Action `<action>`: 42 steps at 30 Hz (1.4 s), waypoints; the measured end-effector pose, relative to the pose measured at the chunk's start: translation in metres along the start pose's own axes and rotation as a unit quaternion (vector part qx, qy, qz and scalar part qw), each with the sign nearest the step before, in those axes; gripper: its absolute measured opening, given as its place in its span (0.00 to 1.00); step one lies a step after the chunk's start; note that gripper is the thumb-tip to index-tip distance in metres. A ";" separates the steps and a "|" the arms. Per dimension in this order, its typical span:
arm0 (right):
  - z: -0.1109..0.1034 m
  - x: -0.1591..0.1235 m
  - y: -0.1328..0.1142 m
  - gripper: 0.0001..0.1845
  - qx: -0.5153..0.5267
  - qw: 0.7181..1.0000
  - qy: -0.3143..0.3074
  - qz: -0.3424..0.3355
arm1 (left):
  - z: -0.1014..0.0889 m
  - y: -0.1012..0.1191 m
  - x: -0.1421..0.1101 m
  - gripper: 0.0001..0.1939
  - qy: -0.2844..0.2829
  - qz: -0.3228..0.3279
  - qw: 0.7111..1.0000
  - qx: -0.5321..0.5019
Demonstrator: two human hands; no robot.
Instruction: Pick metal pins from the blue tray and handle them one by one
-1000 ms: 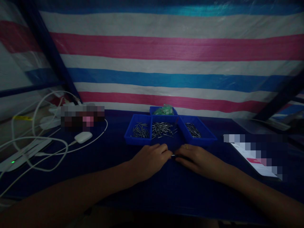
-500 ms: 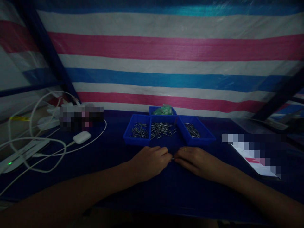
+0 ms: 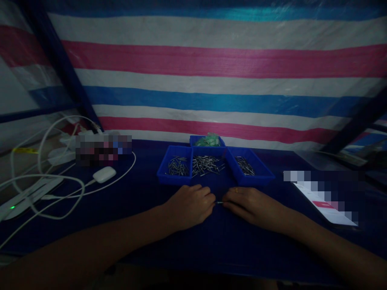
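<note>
A thin metal pin (image 3: 219, 202) spans the small gap between my two hands, low over the dark blue table. My left hand (image 3: 193, 206) is closed, its fingertips at the pin's left end. Closed in a pinch, my right hand (image 3: 250, 204) grips the right end and wears a ring. Both ends of the pin are hidden by fingers. Just beyond the hands lies a pile of thin metal pins (image 3: 207, 164). More such pins lie in the left blue bin (image 3: 163, 177) and in the right blue bin (image 3: 260, 171).
Behind the pile, a back blue bin (image 3: 192, 139) holds green plastic packets (image 3: 208, 140). At left are white cables (image 3: 83, 195), a white case (image 3: 104, 174) and a power strip (image 3: 33, 197). A phone with a lit screen (image 3: 326, 205) lies at right. Striped sheeting (image 3: 211, 60) hangs behind.
My left hand has shifted slightly left, away from my right hand. The gap between them is wider, and more of the pin shows. My right hand has barely moved.
</note>
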State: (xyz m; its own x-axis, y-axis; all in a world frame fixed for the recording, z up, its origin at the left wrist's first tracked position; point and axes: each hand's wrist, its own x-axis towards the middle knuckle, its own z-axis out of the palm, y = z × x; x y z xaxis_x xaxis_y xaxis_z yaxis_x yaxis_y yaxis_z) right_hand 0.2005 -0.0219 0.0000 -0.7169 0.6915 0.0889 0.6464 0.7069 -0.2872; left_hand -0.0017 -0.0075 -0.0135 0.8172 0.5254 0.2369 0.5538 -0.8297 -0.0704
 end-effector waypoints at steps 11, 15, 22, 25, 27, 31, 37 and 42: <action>0.001 0.000 0.001 0.11 0.002 1.000 0.011 -0.006 | -0.001 0.001 -0.001 0.08 0.000 -0.002 1.000 0.001; 0.000 0.000 0.001 0.11 -0.005 1.000 0.002 0.001 | -0.001 0.001 -0.001 0.07 -0.003 -0.004 1.000 0.001; -0.001 -0.001 0.000 0.10 -0.003 1.000 0.004 0.004 | -0.002 0.001 -0.001 0.06 -0.007 -0.006 1.000 -0.002; 0.000 -0.001 0.000 0.10 -0.001 1.000 0.005 0.004 | -0.002 0.000 -0.001 0.06 -0.006 -0.004 1.000 -0.003; 0.000 -0.001 0.001 0.11 -0.002 1.000 0.003 0.005 | -0.002 0.000 -0.001 0.06 -0.004 -0.004 1.000 -0.003; 0.001 -0.001 0.002 0.11 -0.002 1.000 0.006 0.001 | -0.001 0.000 -0.001 0.06 -0.001 -0.001 1.000 -0.001; 0.001 0.000 0.002 0.11 0.004 1.000 0.003 -0.003 | 0.000 0.000 -0.001 0.06 0.001 0.000 1.000 0.002; 0.000 0.000 0.001 0.11 0.004 1.000 0.000 0.000 | 0.000 0.000 -0.001 0.06 0.001 0.001 1.000 -0.001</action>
State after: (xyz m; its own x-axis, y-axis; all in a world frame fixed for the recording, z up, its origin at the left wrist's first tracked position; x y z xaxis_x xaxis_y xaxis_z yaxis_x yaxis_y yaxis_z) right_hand 0.2011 -0.0216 -0.0002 -0.7171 0.6912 0.0894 0.6441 0.7062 -0.2940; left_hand -0.0029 -0.0083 -0.0138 0.8180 0.5229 0.2396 0.5516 -0.8313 -0.0690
